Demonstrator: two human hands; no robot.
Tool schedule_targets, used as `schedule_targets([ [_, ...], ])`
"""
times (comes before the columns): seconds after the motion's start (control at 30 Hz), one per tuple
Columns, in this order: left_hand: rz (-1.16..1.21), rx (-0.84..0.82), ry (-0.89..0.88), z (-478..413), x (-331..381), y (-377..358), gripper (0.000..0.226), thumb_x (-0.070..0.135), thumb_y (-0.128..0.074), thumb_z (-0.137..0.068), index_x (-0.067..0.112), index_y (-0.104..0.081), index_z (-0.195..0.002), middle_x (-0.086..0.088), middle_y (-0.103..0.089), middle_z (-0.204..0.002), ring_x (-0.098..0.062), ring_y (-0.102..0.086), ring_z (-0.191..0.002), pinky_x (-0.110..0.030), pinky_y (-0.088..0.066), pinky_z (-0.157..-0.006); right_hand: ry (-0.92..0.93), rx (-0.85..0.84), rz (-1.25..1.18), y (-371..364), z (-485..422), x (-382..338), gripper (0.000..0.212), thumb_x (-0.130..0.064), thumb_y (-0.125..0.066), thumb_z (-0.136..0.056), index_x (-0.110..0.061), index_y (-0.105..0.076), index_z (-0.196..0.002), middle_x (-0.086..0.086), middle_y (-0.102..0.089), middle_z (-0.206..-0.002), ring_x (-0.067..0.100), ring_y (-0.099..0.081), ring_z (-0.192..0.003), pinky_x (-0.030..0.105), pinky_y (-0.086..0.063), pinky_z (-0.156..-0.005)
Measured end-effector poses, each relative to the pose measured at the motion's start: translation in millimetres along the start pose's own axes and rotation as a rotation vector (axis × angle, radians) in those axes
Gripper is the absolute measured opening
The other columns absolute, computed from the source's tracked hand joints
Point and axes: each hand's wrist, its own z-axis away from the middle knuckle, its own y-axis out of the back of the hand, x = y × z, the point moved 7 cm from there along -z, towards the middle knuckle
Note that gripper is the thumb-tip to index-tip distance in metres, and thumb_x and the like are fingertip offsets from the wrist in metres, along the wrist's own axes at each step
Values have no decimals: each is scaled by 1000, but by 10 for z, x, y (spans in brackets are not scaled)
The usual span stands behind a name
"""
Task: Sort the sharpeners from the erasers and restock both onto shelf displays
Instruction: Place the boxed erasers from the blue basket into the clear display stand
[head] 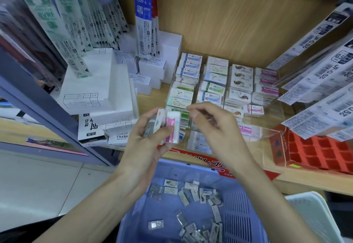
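Erasers (215, 87) in printed paper sleeves filled a clear display tray (271, 128) on the wooden shelf (150, 97), ranked in 4 columns with the pink-sleeved ones at the right and the front right part of the tray bare. In front of the tray the left hand (145, 137) gripped a small bundle of boxed items, fingers curled round them and the thumb pressed on a pink-sleeved eraser (172, 128) that stood upright at the near side of the bundle. The right hand (212, 126) hovered just beside it, over the tray's front rows, with thumb and forefinger drawn close together and the other fingers curled. It was blurred, and I could not tell whether anything was pinched between them. Below both forearms sat a blue plastic basket (236, 223) with slotted walls, and on its floor lay a loose scatter of small wrapped packets (191, 195) – too small to say which were sharpeners and which erasers. Left of the tray, white boxes (95, 89) were stacked on the shelf, some marked REFILL, with pen refill packs (143, 13) hanging above them. More hanging packs (315, 51) crossed the right side, above a red compartment tray (315, 151).
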Motion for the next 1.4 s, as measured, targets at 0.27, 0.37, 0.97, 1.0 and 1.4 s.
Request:
schedule_targets([
  [0.27, -53, 73, -16, 27, -4, 56, 42, -10, -59, -83, 25, -60, -107, 3, -71, -80, -12, -70, -70, -25, -55, -69, 44, 230, 365, 100, -300, 170, 24, -6, -50, -93, -13, -66, -110, 1, -61, -111, 14, -49, -103, 19, -36, -86],
  [0.37, -61, 59, -22, 12, 30, 55, 42, -9, -61, -82, 24, -61, -109, 2, -70, -79, -13, -68, -69, -26, -52, -71, 138, 117, 669, 10, -686, 169, 43, 1, -43, -88, -11, -59, -126, 2, -55, -128, 23, -37, -114, 29, -30, -96],
  [0.97, -15, 46, 26, -41, 25, -154, 45, -10, -63, -79, 24, -65, -109, 2, -72, -83, -13, -68, -75, -22, -55, -63, 157, -70, 1105, -277, -1003, 286, 54, -54, -36, -95, -13, -61, -121, 1, -51, -127, 26, -32, -126, 52, 6, -113],
  [1.0, -13, 50, 32, -44, 23, -157, 45, -11, -63, -80, 23, -64, -110, 3, -73, -82, -12, -68, -74, -22, -55, -63, 151, -78, 1095, -266, -1009, 292, 53, -53, -36, -96, -14, -59, -124, 1, -51, -128, 25, -32, -127, 52, 6, -113],
  [1.4, 12, 78, 45, -79, 27, -132, 46, -13, -62, -79, 19, -63, -111, -2, -73, -83, -16, -69, -72, -20, -54, -58, 200, -119, 1013, -192, -1035, 270, 27, -30, -48, -96, -11, -67, -94, 2, -64, -108, 22, -42, -118, 39, 7, -112],
])
